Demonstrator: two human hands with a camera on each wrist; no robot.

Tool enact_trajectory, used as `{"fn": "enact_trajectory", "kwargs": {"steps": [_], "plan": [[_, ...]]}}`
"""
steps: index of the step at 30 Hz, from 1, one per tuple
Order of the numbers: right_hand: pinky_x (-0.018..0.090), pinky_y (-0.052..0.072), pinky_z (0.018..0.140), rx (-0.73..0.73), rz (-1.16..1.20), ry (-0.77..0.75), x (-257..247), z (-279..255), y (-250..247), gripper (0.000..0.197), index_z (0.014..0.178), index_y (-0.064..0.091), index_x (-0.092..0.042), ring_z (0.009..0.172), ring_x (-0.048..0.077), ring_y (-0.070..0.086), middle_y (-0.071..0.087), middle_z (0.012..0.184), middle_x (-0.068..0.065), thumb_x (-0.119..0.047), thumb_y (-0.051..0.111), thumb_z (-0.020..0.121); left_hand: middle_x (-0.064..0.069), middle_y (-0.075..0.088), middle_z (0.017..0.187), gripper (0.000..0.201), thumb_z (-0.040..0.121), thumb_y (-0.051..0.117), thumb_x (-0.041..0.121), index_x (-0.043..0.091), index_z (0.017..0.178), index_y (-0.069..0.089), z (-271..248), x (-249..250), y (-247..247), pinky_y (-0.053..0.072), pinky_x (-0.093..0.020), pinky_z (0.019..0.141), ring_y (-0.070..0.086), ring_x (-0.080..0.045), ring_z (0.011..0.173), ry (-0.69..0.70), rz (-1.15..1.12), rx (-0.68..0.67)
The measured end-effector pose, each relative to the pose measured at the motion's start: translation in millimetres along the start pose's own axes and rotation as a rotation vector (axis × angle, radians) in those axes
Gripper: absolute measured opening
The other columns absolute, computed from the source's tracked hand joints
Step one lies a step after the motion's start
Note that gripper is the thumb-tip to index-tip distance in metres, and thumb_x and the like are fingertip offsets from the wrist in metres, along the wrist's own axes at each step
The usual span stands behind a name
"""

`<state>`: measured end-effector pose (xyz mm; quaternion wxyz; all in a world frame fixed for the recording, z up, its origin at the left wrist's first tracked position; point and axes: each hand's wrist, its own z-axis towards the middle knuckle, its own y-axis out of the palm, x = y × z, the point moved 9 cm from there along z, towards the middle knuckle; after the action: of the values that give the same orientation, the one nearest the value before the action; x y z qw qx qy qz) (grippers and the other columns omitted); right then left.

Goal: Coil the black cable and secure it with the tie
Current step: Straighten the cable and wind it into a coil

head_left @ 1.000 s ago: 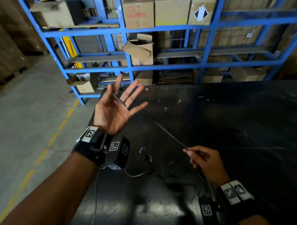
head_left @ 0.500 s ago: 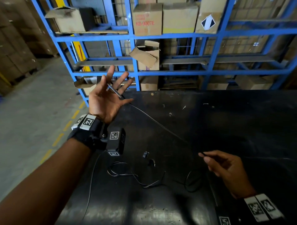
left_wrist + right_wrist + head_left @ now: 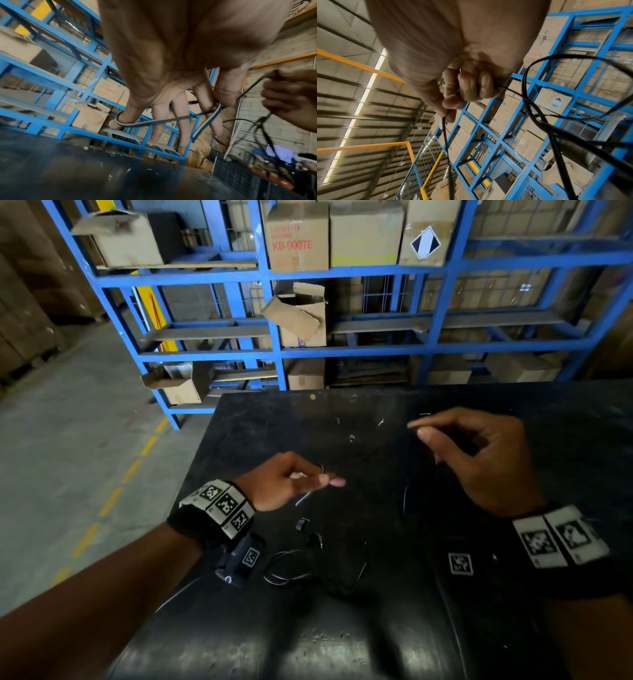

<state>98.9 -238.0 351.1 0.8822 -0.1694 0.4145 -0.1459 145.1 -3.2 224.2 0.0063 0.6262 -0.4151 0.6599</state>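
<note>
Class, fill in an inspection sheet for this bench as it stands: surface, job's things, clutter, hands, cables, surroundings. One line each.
Surface: black table, scuffed, pale flecks on it.
Job's things: black cable, a stretch wound across the left fingers; the rest lies loose on the table; tie not identified.
Clutter: small dark bits beside the loose loops.
Hands: left hand with thumb pressing the cable to the fingers; right hand pinches the cable, raised above the table.
Cables: thin wrist-camera lead trails off the left wrist.
Surroundings: blue rack with cardboard boxes, concrete floor with yellow dashes.
</note>
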Motion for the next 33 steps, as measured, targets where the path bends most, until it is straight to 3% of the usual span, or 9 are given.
{"fn": "enact_trajectory", "kwargs": {"steps": [3,6,8,12,14,18,23,28,33], "plan": [[0.016,0.055,0.067,0.07,0.013,0.016,15,20,-3,0.012,0.103,0.077,-0.008,0.075,0.006,0.071,0.076,0.092,-0.005,-0.011,0.068,0.094,0.005,0.072,0.133,0.032,0.106,0.052,0.031,0.018,0.126,0.074,-15,12,21,0.035,-0.048,0.122,0.06,-0.009,0.133,0.029,-0.04,-0.14],[0.016,0.055,0.064,0.126,0.097,0.06,38,33,1,0.012,0.1,0.077,-0.012,0.066,0.004,0.069,0.076,0.08,-0.018,-0.006,0.072,0.091,-0.013,0.068,0.138,0.037,0.107,0.048,0.021,0.001,0.131,0.068,-32,32,39,0.037,-0.054,0.12,0.061,-0.023,0.135,0.059,-0.209,-0.29],[0.017,0.055,0.067,0.125,0.132,0.096,53,36,11,0.012,0.098,0.077,-0.011,0.064,0.002,0.068,0.075,0.075,-0.016,-0.004,0.074,0.089,-0.026,0.063,0.139,0.042,0.105,0.047,0.021,-0.007,0.133,0.063,-44,53,44,0.035,-0.057,0.121,0.058,-0.037,0.136,0.092,-0.433,-0.335],[0.021,0.053,0.064,0.056,0.268,0.204,74,25,51,0.012,0.093,0.079,-0.012,0.064,0.011,0.07,0.078,0.07,-0.004,-0.002,0.076,0.086,-0.027,0.063,0.139,0.044,0.101,0.056,0.036,0.011,0.135,0.066,-58,92,29,0.011,-0.078,0.117,0.047,-0.054,0.139,0.21,-0.857,-0.34],[0.026,0.047,0.056,0.015,0.344,0.251,76,13,75,0.013,0.09,0.08,-0.013,0.058,0.021,0.061,0.079,0.071,-0.003,-0.001,0.075,0.086,-0.021,0.062,0.143,0.044,0.101,0.052,0.037,0.017,0.139,0.062,-56,103,12,0.005,-0.083,0.114,0.044,-0.052,0.142,0.282,-1.05,-0.309],[0.014,0.037,0.044,0.019,0.457,0.354,71,-12,111,0.022,0.09,0.081,-0.021,0.042,0.005,0.044,0.078,0.066,-0.003,-0.001,0.073,0.088,-0.021,0.049,0.155,0.046,0.104,0.038,0.036,0.018,0.142,0.057,-43,110,-34,0.006,-0.087,0.11,0.025,-0.051,0.151,0.407,-1.252,-0.106],[0.017,0.042,0.043,-0.034,0.452,0.407,49,-33,126,0.021,0.104,0.08,-0.014,0.043,0.011,0.049,0.081,0.077,0.007,-0.002,0.072,0.089,-0.021,0.027,0.167,0.045,0.102,0.034,0.04,0.026,0.141,0.053,-35,94,-85,0.014,-0.086,0.109,0.029,-0.048,0.152,0.399,-1.16,0.208],[0.02,0.047,0.044,-0.135,0.378,0.392,28,-36,113,0.025,0.112,0.076,-0.014,0.043,0.006,0.055,0.08,0.078,0.005,-0.003,0.072,0.09,-0.012,0.054,0.153,0.043,0.099,0.042,0.04,0.029,0.135,0.062,-37,75,-102,0.03,-0.071,0.112,0.05,-0.034,0.144,0.29,-0.949,0.383],[0.024,0.05,0.049,-0.27,0.234,0.4,17,-31,99,0.011,0.099,0.078,-0.016,0.045,0.012,0.061,0.076,0.069,0.009,-0.011,0.073,0.09,-0.01,0.063,0.145,0.044,0.103,0.043,0.03,0.014,0.139,0.063,-41,66,-110,0.034,-0.06,0.114,0.057,-0.025,0.139,0.234,-0.668,0.501]]}}
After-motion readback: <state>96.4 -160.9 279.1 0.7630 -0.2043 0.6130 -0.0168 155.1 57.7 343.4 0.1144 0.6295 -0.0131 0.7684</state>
